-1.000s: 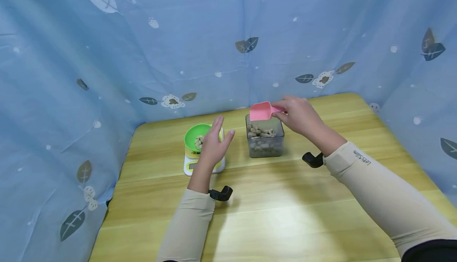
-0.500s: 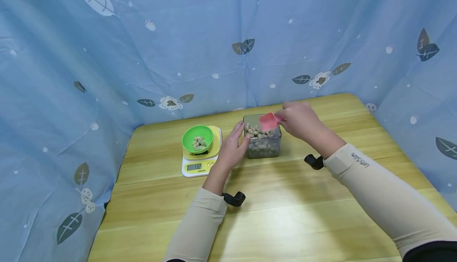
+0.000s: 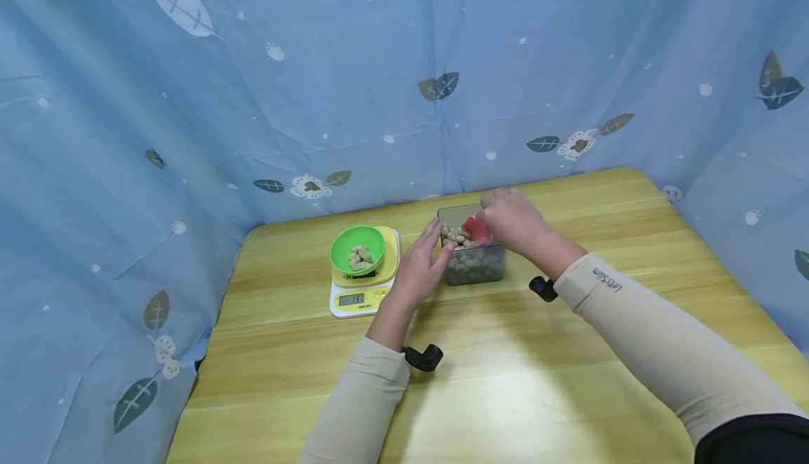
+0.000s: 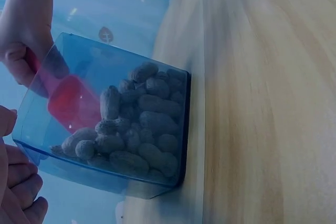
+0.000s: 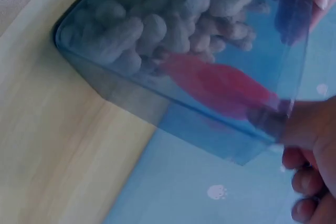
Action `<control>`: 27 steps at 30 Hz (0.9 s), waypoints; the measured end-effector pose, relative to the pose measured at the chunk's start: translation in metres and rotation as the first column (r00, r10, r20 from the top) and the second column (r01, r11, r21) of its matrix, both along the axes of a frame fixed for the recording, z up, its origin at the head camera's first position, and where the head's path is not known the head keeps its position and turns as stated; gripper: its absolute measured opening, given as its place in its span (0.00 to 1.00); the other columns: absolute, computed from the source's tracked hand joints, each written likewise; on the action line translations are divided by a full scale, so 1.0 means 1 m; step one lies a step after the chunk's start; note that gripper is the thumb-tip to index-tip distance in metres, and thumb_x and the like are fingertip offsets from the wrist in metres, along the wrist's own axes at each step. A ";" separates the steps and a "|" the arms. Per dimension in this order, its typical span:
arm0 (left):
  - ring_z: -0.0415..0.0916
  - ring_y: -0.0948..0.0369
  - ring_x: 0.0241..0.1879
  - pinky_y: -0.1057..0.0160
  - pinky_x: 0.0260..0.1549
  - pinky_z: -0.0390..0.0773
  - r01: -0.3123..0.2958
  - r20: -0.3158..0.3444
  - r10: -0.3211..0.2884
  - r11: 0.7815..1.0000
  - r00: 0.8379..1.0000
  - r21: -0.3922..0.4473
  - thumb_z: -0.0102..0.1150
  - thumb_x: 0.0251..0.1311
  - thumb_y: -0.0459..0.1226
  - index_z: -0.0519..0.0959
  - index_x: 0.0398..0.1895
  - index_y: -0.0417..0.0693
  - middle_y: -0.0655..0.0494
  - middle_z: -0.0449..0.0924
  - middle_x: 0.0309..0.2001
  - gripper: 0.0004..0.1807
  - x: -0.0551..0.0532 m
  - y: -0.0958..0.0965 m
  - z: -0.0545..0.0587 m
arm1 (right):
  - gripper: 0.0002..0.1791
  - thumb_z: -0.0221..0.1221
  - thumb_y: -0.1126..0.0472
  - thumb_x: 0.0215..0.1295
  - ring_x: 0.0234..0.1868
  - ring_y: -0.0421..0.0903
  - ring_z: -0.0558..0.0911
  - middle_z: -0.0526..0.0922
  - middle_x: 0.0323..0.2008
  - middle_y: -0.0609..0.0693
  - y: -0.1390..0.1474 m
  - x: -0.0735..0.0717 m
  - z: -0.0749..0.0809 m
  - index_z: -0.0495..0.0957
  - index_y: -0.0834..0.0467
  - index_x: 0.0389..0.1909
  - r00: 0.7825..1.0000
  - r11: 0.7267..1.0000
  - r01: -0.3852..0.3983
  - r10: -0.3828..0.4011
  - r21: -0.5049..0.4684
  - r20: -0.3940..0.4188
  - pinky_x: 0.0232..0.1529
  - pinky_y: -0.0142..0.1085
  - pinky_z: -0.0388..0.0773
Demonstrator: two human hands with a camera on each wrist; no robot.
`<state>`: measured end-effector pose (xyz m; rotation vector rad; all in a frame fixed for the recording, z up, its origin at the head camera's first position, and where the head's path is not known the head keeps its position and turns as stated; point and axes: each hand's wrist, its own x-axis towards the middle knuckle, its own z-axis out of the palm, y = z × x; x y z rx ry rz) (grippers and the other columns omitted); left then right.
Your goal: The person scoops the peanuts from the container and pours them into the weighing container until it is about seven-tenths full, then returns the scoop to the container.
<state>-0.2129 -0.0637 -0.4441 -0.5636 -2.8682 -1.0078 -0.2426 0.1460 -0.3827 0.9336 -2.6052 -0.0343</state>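
In the head view my right hand [image 3: 515, 220] grips a small pink-red scoop [image 3: 477, 230] by its handle, above the right side of a clear grey plastic bin [image 3: 474, 272]. The scoop's blade dips in among peanuts in their shells [image 4: 152, 114], as the left wrist view shows through the wall. My left hand [image 3: 418, 267] lies along the bin's left wall, fingers extended at the rim and thumb by the near corner. In the right wrist view the scoop [image 5: 215, 85] points down into the peanuts.
Left of the bin stands a yellow and white kitchen scale [image 3: 363, 300] with its display lit. A green bowl [image 3: 341, 246] holding several peanuts sits on it. A blue patterned curtain [image 3: 354, 99] hangs behind the wooden table [image 3: 505, 380].
My left hand has moved right, from beside the green bowl to the bin's left side. My right hand has lowered the scoop from above the bin into the peanuts.
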 end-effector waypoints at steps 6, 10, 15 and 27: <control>0.52 0.57 0.71 0.53 0.68 0.57 -0.011 -0.007 0.011 1.000 1.000 -0.001 0.39 0.70 0.54 0.53 0.73 0.53 0.68 0.42 0.74 0.33 -0.001 0.000 0.000 | 0.09 0.65 0.74 0.46 0.21 0.45 0.71 0.74 0.19 0.46 0.006 -0.002 0.000 0.82 0.56 0.17 0.986 0.990 -0.122 0.129 -0.074 0.103 0.23 0.38 0.70; 0.51 0.58 0.71 0.54 0.68 0.57 -0.003 -0.001 0.003 1.000 1.000 -0.015 0.37 0.70 0.56 0.51 0.74 0.54 0.68 0.41 0.75 0.33 -0.001 0.001 -0.003 | 0.08 0.68 0.67 0.49 0.21 0.43 0.69 0.72 0.17 0.45 0.010 -0.003 -0.001 0.80 0.56 0.17 0.962 0.990 -0.068 0.097 -0.121 0.255 0.25 0.36 0.67; 0.50 0.57 0.71 0.54 0.69 0.56 -0.018 0.014 0.018 1.000 1.000 -0.007 0.38 0.70 0.55 0.50 0.74 0.56 0.69 0.40 0.74 0.33 -0.001 0.001 -0.003 | 0.06 0.65 0.62 0.56 0.23 0.44 0.68 0.72 0.20 0.46 0.010 -0.005 -0.005 0.81 0.55 0.21 0.932 0.992 0.023 0.024 -0.123 0.362 0.26 0.36 0.66; 0.51 0.57 0.71 0.54 0.69 0.56 -0.024 -0.003 0.024 1.000 1.000 -0.007 0.37 0.70 0.56 0.50 0.74 0.55 0.69 0.40 0.74 0.34 -0.003 0.002 -0.005 | 0.03 0.63 0.61 0.59 0.32 0.45 0.78 0.82 0.29 0.46 0.017 -0.014 -0.006 0.85 0.53 0.32 0.882 0.967 0.047 0.078 -0.252 0.464 0.34 0.40 0.74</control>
